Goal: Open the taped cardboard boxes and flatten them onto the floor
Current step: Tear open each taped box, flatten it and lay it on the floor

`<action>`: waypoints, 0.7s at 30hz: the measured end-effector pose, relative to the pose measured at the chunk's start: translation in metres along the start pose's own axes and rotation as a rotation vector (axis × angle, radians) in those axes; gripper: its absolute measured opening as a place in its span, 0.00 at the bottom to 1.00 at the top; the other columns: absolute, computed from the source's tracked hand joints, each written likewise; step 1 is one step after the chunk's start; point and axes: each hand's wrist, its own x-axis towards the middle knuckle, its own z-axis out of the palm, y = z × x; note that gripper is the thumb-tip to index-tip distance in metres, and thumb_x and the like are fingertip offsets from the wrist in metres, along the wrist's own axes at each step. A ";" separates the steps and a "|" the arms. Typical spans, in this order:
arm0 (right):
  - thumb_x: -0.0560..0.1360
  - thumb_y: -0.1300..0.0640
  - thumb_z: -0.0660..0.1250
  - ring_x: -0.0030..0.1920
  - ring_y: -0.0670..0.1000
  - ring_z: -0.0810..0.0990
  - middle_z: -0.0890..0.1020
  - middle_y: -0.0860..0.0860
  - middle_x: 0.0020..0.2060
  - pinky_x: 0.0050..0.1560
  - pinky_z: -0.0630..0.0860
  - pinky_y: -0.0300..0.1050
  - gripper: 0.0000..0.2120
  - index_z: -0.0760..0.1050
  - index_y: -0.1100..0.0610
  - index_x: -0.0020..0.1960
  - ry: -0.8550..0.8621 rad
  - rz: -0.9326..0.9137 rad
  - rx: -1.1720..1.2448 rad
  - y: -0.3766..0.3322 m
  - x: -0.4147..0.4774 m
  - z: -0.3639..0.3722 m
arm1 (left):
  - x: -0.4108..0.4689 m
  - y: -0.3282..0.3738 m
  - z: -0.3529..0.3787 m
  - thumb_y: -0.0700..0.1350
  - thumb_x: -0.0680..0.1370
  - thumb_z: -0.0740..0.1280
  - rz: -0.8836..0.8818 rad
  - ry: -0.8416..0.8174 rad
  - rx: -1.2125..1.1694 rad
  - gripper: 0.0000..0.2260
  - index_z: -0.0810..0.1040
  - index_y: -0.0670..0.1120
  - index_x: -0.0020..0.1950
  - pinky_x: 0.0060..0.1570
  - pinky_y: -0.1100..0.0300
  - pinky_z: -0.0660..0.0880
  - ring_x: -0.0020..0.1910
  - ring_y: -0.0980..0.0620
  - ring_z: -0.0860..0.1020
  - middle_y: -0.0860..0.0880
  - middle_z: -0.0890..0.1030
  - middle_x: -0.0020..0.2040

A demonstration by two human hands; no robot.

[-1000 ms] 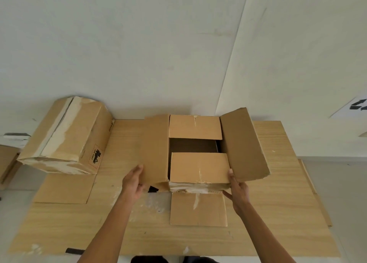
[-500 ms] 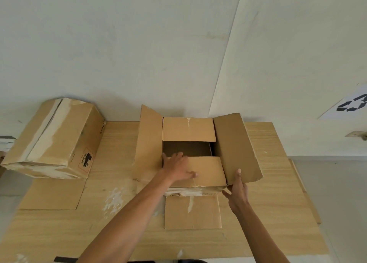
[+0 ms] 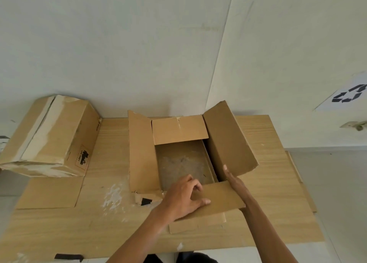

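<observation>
Pinching the near flap [image 3: 216,199] in my left hand [image 3: 183,198], thumb on top, I'm bracing the box [image 3: 143,153] with my flat, unclenched right hand [image 3: 235,181].

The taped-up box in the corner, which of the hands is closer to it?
Left. The left hand grips the open box's near flap, closer to the taped box. The right hand is farther away.
</observation>
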 end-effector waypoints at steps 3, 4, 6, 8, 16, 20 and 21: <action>0.73 0.45 0.75 0.53 0.57 0.84 0.84 0.57 0.54 0.49 0.82 0.54 0.30 0.75 0.64 0.65 -0.095 0.036 0.149 0.018 -0.001 -0.009 | -0.001 -0.007 0.023 0.75 0.67 0.67 0.031 0.052 0.215 0.32 0.73 0.54 0.61 0.54 0.58 0.71 0.55 0.55 0.67 0.56 0.71 0.56; 0.69 0.47 0.79 0.50 0.57 0.84 0.84 0.59 0.51 0.48 0.83 0.57 0.33 0.75 0.67 0.64 -0.092 0.038 0.143 0.024 -0.002 -0.010 | -0.001 -0.008 0.029 0.75 0.66 0.67 0.041 0.056 0.256 0.33 0.73 0.54 0.62 0.54 0.57 0.71 0.55 0.55 0.68 0.56 0.70 0.57; 0.64 0.47 0.83 0.49 0.58 0.83 0.83 0.64 0.52 0.54 0.81 0.64 0.39 0.73 0.70 0.64 -0.067 0.027 0.106 0.028 -0.001 -0.010 | 0.005 -0.008 0.033 0.73 0.66 0.70 0.056 0.039 0.254 0.32 0.74 0.53 0.61 0.54 0.56 0.72 0.53 0.54 0.70 0.55 0.73 0.56; 0.69 0.49 0.80 0.48 0.57 0.83 0.82 0.66 0.55 0.53 0.82 0.61 0.33 0.74 0.69 0.62 -0.040 0.011 0.101 0.024 -0.004 -0.006 | 0.021 -0.005 0.023 0.69 0.69 0.71 0.047 0.038 0.158 0.28 0.75 0.52 0.60 0.54 0.58 0.73 0.52 0.55 0.74 0.55 0.76 0.55; 0.77 0.54 0.73 0.45 0.55 0.84 0.84 0.60 0.49 0.38 0.81 0.45 0.16 0.74 0.63 0.58 -0.004 -0.019 0.070 0.017 -0.011 -0.002 | 0.125 -0.035 -0.045 0.61 0.75 0.72 -0.338 -0.137 0.017 0.44 0.53 0.46 0.82 0.76 0.41 0.60 0.81 0.41 0.54 0.44 0.56 0.82; 0.77 0.54 0.72 0.46 0.55 0.84 0.84 0.59 0.49 0.39 0.82 0.46 0.15 0.75 0.62 0.57 -0.012 -0.029 0.090 0.017 -0.011 -0.001 | 0.133 -0.043 -0.050 0.61 0.75 0.71 -0.280 -0.141 0.196 0.44 0.51 0.48 0.83 0.76 0.36 0.58 0.81 0.42 0.54 0.46 0.56 0.82; 0.78 0.54 0.72 0.46 0.55 0.84 0.84 0.58 0.49 0.39 0.81 0.46 0.14 0.75 0.61 0.57 -0.014 -0.034 0.086 0.017 -0.012 -0.001 | 0.131 -0.042 -0.049 0.60 0.76 0.71 -0.266 -0.103 0.221 0.43 0.52 0.47 0.82 0.74 0.36 0.60 0.80 0.42 0.56 0.46 0.57 0.82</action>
